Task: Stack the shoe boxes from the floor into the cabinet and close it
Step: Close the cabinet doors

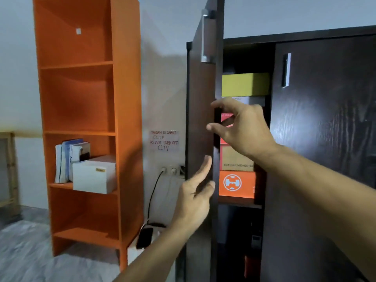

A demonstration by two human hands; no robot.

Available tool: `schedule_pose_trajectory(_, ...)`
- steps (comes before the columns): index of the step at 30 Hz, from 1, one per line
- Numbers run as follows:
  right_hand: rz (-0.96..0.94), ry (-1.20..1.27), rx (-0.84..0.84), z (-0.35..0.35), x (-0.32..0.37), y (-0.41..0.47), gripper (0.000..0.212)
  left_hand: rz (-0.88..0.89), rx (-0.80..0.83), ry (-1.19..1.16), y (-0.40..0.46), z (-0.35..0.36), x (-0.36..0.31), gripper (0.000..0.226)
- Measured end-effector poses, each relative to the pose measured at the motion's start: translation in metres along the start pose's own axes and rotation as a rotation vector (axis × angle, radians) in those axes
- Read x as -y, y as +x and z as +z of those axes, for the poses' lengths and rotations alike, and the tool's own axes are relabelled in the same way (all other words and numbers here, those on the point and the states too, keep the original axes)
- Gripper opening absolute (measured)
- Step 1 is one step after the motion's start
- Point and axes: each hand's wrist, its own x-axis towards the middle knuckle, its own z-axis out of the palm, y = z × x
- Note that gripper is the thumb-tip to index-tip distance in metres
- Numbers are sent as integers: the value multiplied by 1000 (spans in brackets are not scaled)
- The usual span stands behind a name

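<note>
The left hand [195, 192] is raised nearest the camera, its fingers straight and laid flat against the outer face of the dark cabinet door [200, 123], nothing being gripped. Just above it and slightly farther in, the right hand [242, 129] is held at the door's free edge, thumb and forefinger spread either side of that edge; whether the edge is actually pinched cannot be told, as the fingertips appear blurred. Behind the right hand, inside the cabinet [325, 119], the shoe boxes [237, 159] are stacked on a shelf: orange at the bottom, then brown, red, grey and yellow uppermost. Well to the left of both hands an orange bookshelf [85, 119] is seen against the wall.
</note>
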Motion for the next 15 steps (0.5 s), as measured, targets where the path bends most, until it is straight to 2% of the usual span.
schedule_pose_trajectory(4,88,-86,-47,-22,-36,-6,45,263,152,309,9,43,31,63)
schedule_pose_trajectory(7,140,-220,-12,-32,-61,-8,50,345,293,605,23,65,52,69)
schedule_pose_trajectory(12,154,-705,195,-34,-104,-1,49,442,379,838,55,91,85,93)
schedule_pose_trajectory(15,99,-940,262,-33,-131,2,56,444,439,996,72,102,98,106)
